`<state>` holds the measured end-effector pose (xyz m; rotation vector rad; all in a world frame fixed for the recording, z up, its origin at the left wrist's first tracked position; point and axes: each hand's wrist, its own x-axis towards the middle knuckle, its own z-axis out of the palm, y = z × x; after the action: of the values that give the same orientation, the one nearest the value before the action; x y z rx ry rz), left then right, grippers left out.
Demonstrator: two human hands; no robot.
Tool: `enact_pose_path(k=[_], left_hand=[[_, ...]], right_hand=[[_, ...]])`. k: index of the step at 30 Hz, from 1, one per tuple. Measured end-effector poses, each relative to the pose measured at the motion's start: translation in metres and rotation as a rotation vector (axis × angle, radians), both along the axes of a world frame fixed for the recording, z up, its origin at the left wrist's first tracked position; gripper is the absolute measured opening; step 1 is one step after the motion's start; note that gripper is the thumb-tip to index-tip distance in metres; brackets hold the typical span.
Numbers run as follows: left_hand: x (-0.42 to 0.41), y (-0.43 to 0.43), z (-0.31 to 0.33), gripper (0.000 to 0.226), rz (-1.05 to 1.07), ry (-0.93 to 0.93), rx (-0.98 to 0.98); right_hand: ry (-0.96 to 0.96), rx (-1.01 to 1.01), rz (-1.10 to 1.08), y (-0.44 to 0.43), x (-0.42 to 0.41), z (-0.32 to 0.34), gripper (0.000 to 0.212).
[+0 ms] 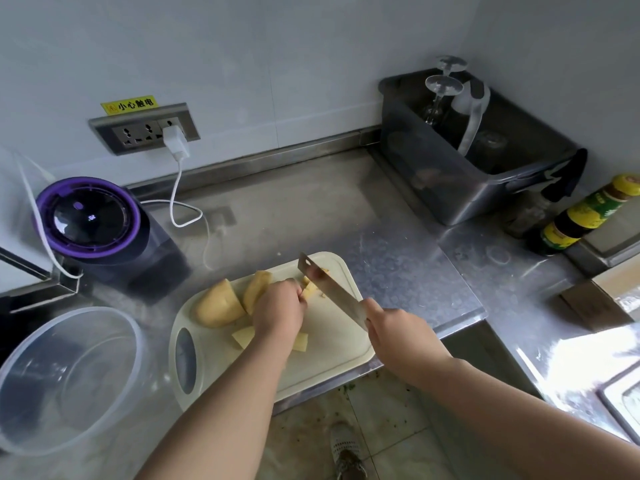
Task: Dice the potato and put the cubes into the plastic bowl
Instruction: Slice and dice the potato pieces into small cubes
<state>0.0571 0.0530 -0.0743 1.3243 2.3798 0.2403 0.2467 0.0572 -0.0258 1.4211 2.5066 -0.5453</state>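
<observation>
On the white cutting board (332, 344) lie two large peeled potato chunks (218, 304) at its far left, and some flat slices (244, 336) nearer me. My left hand (278, 308) curls over a small potato piece (309, 289) and holds it down on the board. My right hand (393, 332) grips the handle of a cleaver (330, 289), whose blade stands against that piece, just right of my left fingers. The clear plastic bowl (20, 434) sits left of the board with nothing visible inside.
A purple-rimmed appliance (88, 216) with a white cable stands behind the bowl. At the back right is a grey bin (460, 188) holding upturned glasses, with sauce bottles (585, 216) beside it. The steel counter (311, 209) ends just under the board's near edge.
</observation>
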Motion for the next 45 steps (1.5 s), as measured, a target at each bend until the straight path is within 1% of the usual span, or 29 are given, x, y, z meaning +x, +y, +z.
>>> enact_pose_path(k=[3, 5, 7, 9, 10, 12, 13, 15, 17, 21, 31, 36, 39, 42, 45], left_hand=[[-0.007, 0.000, -0.001, 0.019, 0.043, -0.134, 0.047], [-0.017, -0.006, 0.003, 0.023, 0.011, -0.204, 0.061], [-0.027, -0.016, 0.010, 0.025, -0.120, -0.267, 0.016], [-0.033, -0.028, 0.018, 0.037, -0.309, -0.315, -0.108], [-0.033, -0.032, 0.020, 0.045, -0.411, -0.273, -0.185], [-0.032, -0.037, 0.019, 0.052, -0.582, -0.071, -0.277], [-0.030, -0.038, 0.018, 0.049, -0.631, 0.025, -0.275], [-0.026, -0.039, 0.014, 0.040, -0.662, 0.121, -0.235], [-0.023, -0.041, 0.010, 0.036, -0.628, 0.123, -0.212], [-0.020, -0.044, 0.007, 0.034, -0.533, 0.102, -0.188], [0.000, -0.030, 0.005, 0.033, -0.217, 0.115, -0.069], [0.000, -0.032, -0.001, 0.032, -0.118, 0.007, -0.021], [-0.002, -0.034, -0.003, 0.026, -0.072, -0.063, 0.025], [-0.002, -0.037, -0.003, 0.024, -0.049, -0.065, 0.056], [0.000, -0.039, -0.004, 0.024, -0.026, -0.070, 0.074]], right_hand=[[0.002, 0.024, -0.007, 0.004, 0.004, 0.006, 0.022], [-0.002, 0.022, -0.003, 0.005, 0.005, 0.008, 0.023], [-0.004, 0.014, 0.006, 0.003, 0.006, 0.008, 0.023], [0.002, 0.012, 0.013, 0.000, 0.006, 0.008, 0.022], [0.007, 0.006, 0.015, -0.001, 0.006, 0.007, 0.022], [0.010, -0.014, 0.012, -0.005, 0.005, 0.007, 0.021], [0.008, -0.030, 0.010, -0.007, 0.004, 0.007, 0.020], [-0.002, -0.063, 0.014, -0.011, 0.001, 0.006, 0.019], [-0.021, -0.102, 0.023, -0.015, -0.002, 0.004, 0.017], [-0.054, -0.142, 0.032, -0.017, -0.007, -0.004, 0.015], [-0.063, -0.102, -0.015, -0.008, -0.003, -0.006, 0.020], [-0.056, -0.097, 0.000, -0.011, -0.005, -0.002, 0.017], [-0.065, -0.105, 0.010, -0.016, -0.009, -0.001, 0.022], [-0.082, -0.130, 0.038, -0.023, -0.014, -0.001, 0.034], [-0.079, -0.118, 0.043, -0.025, -0.015, 0.001, 0.038]])
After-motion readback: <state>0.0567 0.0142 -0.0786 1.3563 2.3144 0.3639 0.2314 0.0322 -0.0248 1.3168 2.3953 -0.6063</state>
